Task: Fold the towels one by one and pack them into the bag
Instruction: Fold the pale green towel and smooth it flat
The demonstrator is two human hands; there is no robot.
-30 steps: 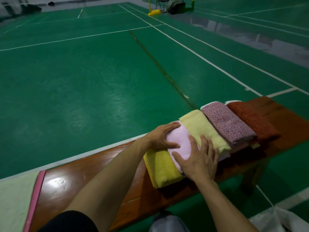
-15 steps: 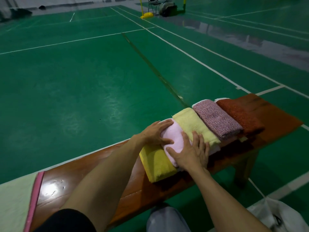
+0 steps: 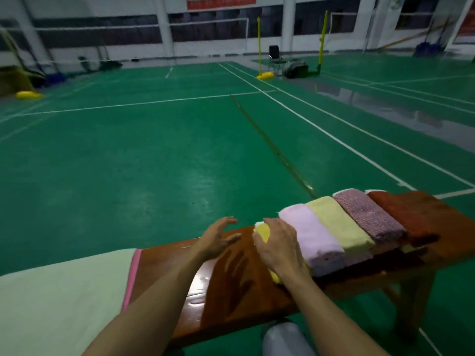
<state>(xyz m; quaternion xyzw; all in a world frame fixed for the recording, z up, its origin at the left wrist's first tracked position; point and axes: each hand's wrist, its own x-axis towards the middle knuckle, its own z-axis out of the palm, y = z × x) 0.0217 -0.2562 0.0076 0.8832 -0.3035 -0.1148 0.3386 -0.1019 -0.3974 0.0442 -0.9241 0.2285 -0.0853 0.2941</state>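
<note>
Green court flooring with white lines stretches away behind a glossy brown bench (image 3: pixel 231 286), which carries everything that matters at this moment. Toward its right end lies a row of folded towels, each leaning on the next like shingles: a yellow towel (image 3: pixel 262 231) nearest the middle, then a pink towel (image 3: pixel 312 236), a pale yellow towel (image 3: pixel 339 224), a speckled mauve towel (image 3: pixel 367 214) and a rust towel (image 3: pixel 408 214) at the far right. That overlap looks deliberate — it keeps the folds from springing open and lets each piece be lifted off singly.

The right hand (image 3: pixel 279 246) lies flat, palm down, on the yellow towel, fingers spread and curled over its left edge rather than closed around it; likely it is pressing the fold or steadying the row. The left hand (image 3: pixel 216 240) hovers over bare bench just beside that towel, open and holding nothing.

At the bench's left end a pale green towel with a pink border (image 3: pixel 64 291) lies spread flat — probably the next to fold. No bag can be identified with certainty, so packing appears not yet begun.
</note>
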